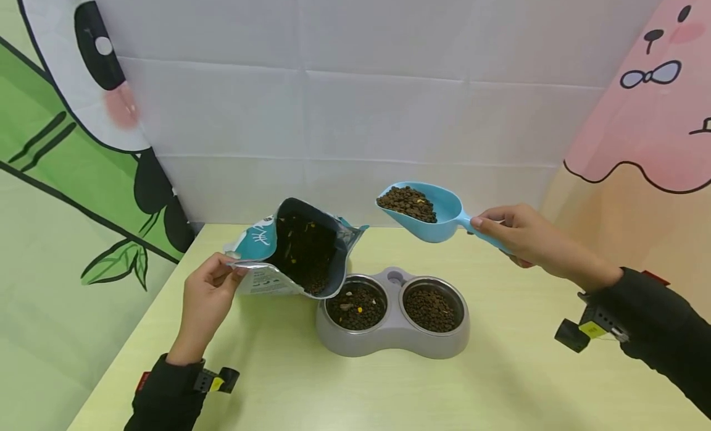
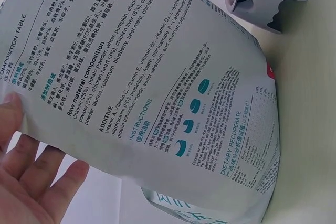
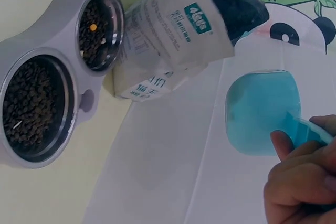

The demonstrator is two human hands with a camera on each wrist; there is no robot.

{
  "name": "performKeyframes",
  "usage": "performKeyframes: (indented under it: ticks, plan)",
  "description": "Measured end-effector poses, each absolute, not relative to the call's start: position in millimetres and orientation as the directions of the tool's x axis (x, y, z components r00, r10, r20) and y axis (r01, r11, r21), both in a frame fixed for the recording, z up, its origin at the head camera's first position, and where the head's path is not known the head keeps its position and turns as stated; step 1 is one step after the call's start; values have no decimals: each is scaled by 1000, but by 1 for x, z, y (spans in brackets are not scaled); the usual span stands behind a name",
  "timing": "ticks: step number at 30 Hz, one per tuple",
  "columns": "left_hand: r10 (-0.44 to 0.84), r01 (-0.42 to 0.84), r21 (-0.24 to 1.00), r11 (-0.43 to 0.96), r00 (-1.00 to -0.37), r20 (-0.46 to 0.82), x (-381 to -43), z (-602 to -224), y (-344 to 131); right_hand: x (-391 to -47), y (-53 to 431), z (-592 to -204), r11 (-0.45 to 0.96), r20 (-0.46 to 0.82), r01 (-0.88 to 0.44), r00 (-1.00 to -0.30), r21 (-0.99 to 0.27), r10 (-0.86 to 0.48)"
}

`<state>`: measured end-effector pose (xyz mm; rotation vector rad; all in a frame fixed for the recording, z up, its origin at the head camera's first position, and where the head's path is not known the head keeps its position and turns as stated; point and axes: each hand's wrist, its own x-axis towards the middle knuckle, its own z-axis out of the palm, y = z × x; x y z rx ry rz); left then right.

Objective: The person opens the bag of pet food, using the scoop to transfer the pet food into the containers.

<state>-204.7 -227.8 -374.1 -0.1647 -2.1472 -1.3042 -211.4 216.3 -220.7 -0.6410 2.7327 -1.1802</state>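
Note:
My right hand [image 1: 513, 233] grips the handle of a light blue scoop [image 1: 439, 230], held up in the air above the table's back edge. Brown kibble [image 1: 408, 202] lies heaped toward the scoop's tip. At the left, my left hand [image 1: 211, 292] pinches the rim of a pet food bag [image 2: 157, 77] between thumb and fingers. The bag's mouth gapes toward me and shows more kibble inside. A grey double feeding bowl [image 1: 393, 338] stands just right of the bag, with kibble in both round bowls; yellow and pale bits show in the left one. The bag overlaps that bowl's upper left edge.
Underneath is a pale yellow table [image 1: 311, 394]. A white cloth backdrop [image 1: 383, 110] hangs behind its far edge, with cartoon figures printed at both sides. A small strapped device sits on each wrist.

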Motion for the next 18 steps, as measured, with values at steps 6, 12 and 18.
performKeyframes:
  ticks: [6,12,18]
  plan:
    - [-196,401,760,511,-807,557,-204,-372,-228,-219,228,-236,625,67,-323,-915,-710,-398]
    - [-199,394,761,516,-809,553,-203,-370,-227,-226,236,-252,609,69,-329,-910,-722,-410]
    - [-202,398,761,512,-806,557,-203,-369,-227,-231,242,-265,590,50,-339,-891,-733,-451]
